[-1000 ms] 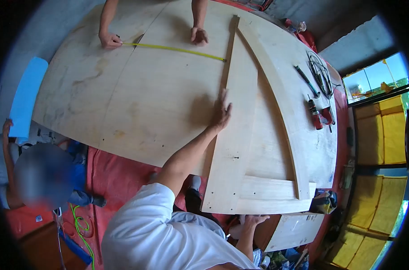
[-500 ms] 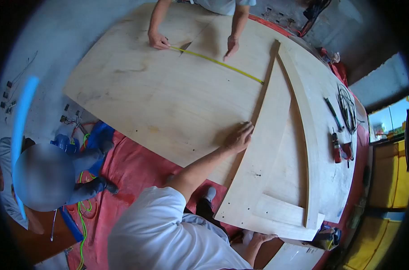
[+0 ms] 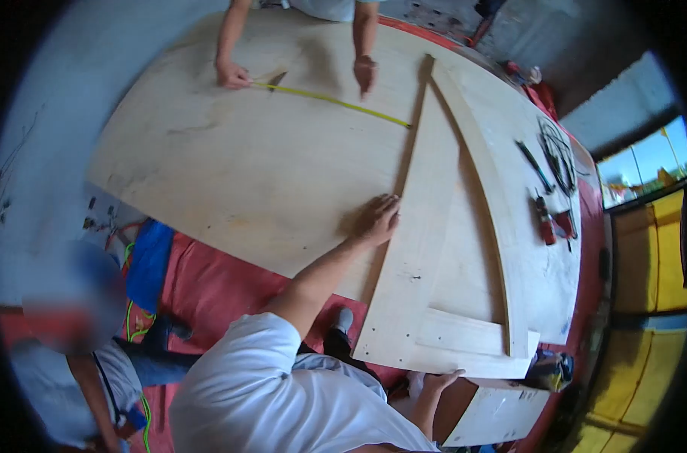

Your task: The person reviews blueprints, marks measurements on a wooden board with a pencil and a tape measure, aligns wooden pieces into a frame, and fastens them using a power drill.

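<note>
A pale wooden frame [image 3: 426, 226], built from a wide board, a curved strip and a cross piece, lies on the large plywood sheet [image 3: 283, 181]. My left hand [image 3: 381, 220] grips the frame's left edge near its middle, fingers curled. At the bottom edge, my right hand [image 3: 441, 382] holds the frame, its fingers partly hidden underneath. Across the sheet, a yellow tape measure [image 3: 336, 100] reaches the frame's left edge. A co-worker's hand [image 3: 232, 75] holds its far end, while the co-worker's other hand [image 3: 364, 73] hovers near the tape.
A red drill [image 3: 546, 221], a dark hand tool [image 3: 534, 164] and coiled black cable [image 3: 558, 155] lie right of the frame. A cardboard box [image 3: 494, 411] stands below it. Another person [image 3: 79, 385] is at lower left, by red floor sheeting [image 3: 222, 264] and a green hose.
The view has shifted, moving the sheet and frame left and up in the picture. The person at lower left has bent or moved lower. Both my hands stay on the frame.
</note>
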### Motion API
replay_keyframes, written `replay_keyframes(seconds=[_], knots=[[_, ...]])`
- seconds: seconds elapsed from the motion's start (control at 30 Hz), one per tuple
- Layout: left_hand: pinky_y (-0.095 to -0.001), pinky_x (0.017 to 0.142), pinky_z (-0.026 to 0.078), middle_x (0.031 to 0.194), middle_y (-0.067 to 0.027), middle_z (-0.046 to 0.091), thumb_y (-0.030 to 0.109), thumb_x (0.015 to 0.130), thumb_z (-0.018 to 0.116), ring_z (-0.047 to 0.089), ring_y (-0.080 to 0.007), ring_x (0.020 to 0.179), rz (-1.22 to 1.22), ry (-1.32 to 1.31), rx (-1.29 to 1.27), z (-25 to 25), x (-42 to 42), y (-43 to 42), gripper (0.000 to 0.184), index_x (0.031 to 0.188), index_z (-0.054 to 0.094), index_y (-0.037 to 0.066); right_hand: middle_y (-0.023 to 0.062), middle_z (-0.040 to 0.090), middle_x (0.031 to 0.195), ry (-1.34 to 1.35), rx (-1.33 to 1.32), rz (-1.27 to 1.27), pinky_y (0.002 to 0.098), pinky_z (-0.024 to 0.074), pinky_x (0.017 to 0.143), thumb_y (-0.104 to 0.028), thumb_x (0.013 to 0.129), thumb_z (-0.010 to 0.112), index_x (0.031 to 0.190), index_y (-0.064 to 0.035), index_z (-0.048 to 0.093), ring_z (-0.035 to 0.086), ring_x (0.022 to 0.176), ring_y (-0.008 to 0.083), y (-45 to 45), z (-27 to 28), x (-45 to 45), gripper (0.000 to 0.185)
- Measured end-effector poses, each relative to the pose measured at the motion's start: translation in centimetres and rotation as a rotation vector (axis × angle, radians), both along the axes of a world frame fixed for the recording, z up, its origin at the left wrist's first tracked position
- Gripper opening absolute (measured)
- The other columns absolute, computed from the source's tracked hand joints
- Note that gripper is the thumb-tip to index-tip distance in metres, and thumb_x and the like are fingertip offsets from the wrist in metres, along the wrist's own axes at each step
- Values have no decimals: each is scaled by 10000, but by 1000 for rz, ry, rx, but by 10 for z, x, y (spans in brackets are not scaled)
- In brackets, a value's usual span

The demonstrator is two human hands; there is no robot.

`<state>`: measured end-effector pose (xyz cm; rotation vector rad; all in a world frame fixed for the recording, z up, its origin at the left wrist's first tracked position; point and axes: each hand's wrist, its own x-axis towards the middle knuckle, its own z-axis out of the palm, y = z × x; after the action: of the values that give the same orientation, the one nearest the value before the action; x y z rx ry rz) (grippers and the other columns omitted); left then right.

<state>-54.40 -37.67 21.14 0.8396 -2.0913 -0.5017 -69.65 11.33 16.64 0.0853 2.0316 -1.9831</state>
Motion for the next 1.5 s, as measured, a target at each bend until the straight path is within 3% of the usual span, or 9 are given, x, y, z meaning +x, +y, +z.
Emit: replay_keyframes(seconds=[0.03, 0.17, 0.3, 0.5, 0.63, 0.73, 0.8, 0.9, 1.5], knots=[[-452, 1096, 385, 1286, -207, 594, 176, 925, 555, 519, -364, 1245, -11, -1, 27, 1, 0, -1, 377, 1238, 579, -35, 208, 375, 1502, -407, -266, -298, 514, 357, 1087, -562, 987, 418, 1467, 19, 330, 430, 1313, 392, -9, 20, 0, 759], [-447, 1102, 379, 1305, -215, 581, 156, 936, 541, 513, -371, 1252, -39, 58, 129, 0, 2, -4, 373, 1257, 576, -30, 296, 461, 1384, 553, 532, -331, 465, 365, 1084, -441, 1043, 352, 1363, 83, 463, 475, 1249, 386, 56, 22, -42, 625], [-438, 1113, 368, 1398, -216, 503, 148, 930, 565, 463, -379, 1304, 3, -3, 168, 3, 40, -19, 401, 1299, 552, -9, 161, 563, 1333, 393, 186, 243, 400, 379, 1088, -276, 1034, 427, 1372, 24, 491, 514, 1260, 248, -54, 83, -80, 456], [-469, 1078, 387, 1422, -259, 458, 190, 947, 567, 446, -404, 1314, 388, -330, 14, 4, 182, 1, 479, 1382, 478, 11, 224, 431, 1483, 561, 333, 846, 386, 307, 1146, -287, 1022, 511, 1462, 22, 368, 404, 1389, 310, -328, 91, -62, 556], [-491, 719, 485, 853, -203, 644, 202, 884, 637, 623, -419, 821, -21, -440, 715, 41, 192, 133, 187, 885, 625, 15, 233, 430, 1479, 561, 264, 863, 384, 325, 1139, -329, 995, 563, 1465, 28, 356, 423, 1377, 323, -387, 63, -62, 626], [-413, 761, 505, 913, -148, 674, 264, 928, 653, 654, -270, 849, -587, -549, 1338, 19, 182, 187, 246, 987, 655, 25, 231, 426, 1483, 519, 238, 826, 382, 320, 1143, -317, 1002, 556, 1465, 33, 355, 403, 1392, 318, -406, 55, -68, 614], [-378, 865, 482, 1080, -86, 657, 322, 938, 665, 613, -187, 932, -562, 243, 1672, -91, 158, 257, 385, 1180, 603, 29, 219, 413, 1495, 495, 87, 803, 377, 308, 1153, -296, 1002, 566, 1466, 38, 353, 385, 1404, 301, -411, 36, -77, 610], [-358, 878, 461, 1061, -41, 610, 436, 891, 708, 561, -159, 975, -429, 469, 1887, -4, 116, 240, 611, 1267, 502, 2, 198, 403, 1507, 437, 26, 789, 373, 301, 1159, -285, 995, 585, 1466, 41, 355, 378, 1406, 274, -414, 18, -90, 617], [-350, 900, 459, 1089, -78, 614, 367, 826, 770, 570, -169, 1014, -291, 635, 1747, -8, 98, 236, 677, 1293, 482, -30, 196, 481, 1446, 551, 135, 793, 364, 312, 1142, -357, 1017, 512, 1434, 56, 405, 444, 1354, 267, -416, 57, -63, 597]])
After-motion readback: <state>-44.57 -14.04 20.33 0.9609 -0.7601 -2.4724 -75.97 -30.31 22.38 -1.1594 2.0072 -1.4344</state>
